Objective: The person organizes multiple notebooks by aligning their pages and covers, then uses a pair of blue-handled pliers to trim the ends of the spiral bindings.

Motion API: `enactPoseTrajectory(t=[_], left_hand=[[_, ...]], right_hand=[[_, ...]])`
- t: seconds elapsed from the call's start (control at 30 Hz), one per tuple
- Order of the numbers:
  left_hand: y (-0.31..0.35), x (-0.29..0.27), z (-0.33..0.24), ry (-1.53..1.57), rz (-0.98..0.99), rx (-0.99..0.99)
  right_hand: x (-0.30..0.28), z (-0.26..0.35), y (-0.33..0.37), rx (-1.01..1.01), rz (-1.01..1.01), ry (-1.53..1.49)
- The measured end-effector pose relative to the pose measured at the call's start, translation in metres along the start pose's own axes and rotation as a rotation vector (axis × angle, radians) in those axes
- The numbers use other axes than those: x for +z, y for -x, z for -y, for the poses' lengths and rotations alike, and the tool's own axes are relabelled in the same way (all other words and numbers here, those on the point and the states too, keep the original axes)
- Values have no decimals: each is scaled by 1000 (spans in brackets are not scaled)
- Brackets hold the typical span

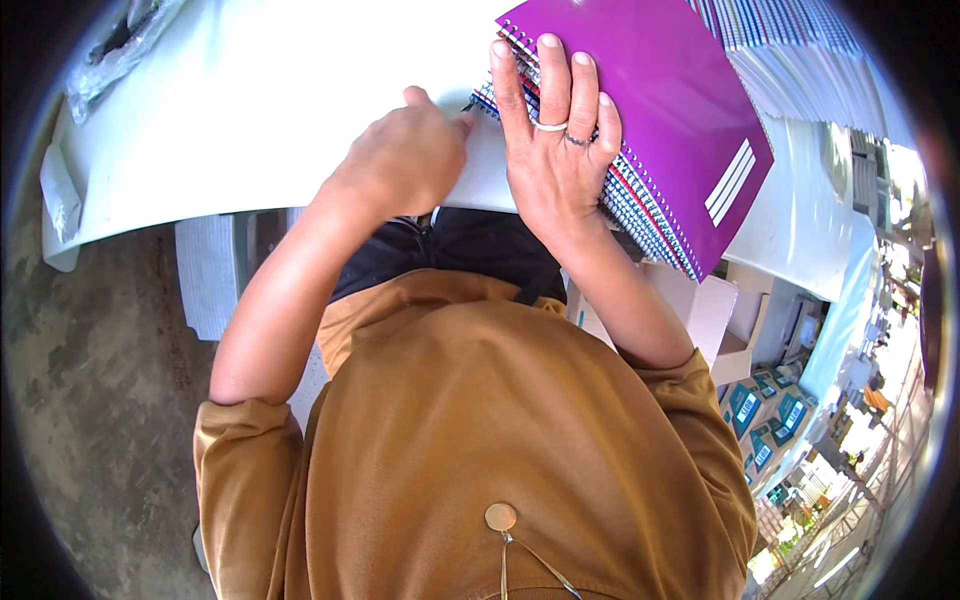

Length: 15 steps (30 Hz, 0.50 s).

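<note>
A stack of spiral-bound notebooks (680,120) with a purple cover on top lies aslant on the white table, its coil edges facing me. My right hand (560,150) rests with fingers spread on the coil edge and the cover's left side, wearing rings. To its left, my left hand (410,155) is closed, its fingertips at the near-left corner of the stack, by the coil ends. A small dark tip (468,106) shows at those fingertips; the rest of what it holds is hidden inside the hand, which is slightly blurred.
The white table (270,120) has a curved near edge close to my waist. More coil-bound books (800,70) are piled at the far right. Clear plastic wrapping (115,60) lies at the far left. Below right are an open cardboard box (700,310) and several printed cartons (770,415).
</note>
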<state>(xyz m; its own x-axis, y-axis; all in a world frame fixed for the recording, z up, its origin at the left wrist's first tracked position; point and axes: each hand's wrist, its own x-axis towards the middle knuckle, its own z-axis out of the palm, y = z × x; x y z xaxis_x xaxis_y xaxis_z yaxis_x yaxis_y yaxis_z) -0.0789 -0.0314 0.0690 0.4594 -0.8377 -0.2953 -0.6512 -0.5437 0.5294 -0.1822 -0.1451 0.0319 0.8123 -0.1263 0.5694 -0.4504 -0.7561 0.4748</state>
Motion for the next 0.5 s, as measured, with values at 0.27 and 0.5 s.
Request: enactPoseTrajectory(t=[0.27, 0.5], left_hand=[[3, -52, 53, 6, 85, -260], [9, -35, 160, -512, -840, -428]], right_hand=[[-60, -25, 8, 108, 56, -692], [-71, -115, 45, 729, -316, -644]])
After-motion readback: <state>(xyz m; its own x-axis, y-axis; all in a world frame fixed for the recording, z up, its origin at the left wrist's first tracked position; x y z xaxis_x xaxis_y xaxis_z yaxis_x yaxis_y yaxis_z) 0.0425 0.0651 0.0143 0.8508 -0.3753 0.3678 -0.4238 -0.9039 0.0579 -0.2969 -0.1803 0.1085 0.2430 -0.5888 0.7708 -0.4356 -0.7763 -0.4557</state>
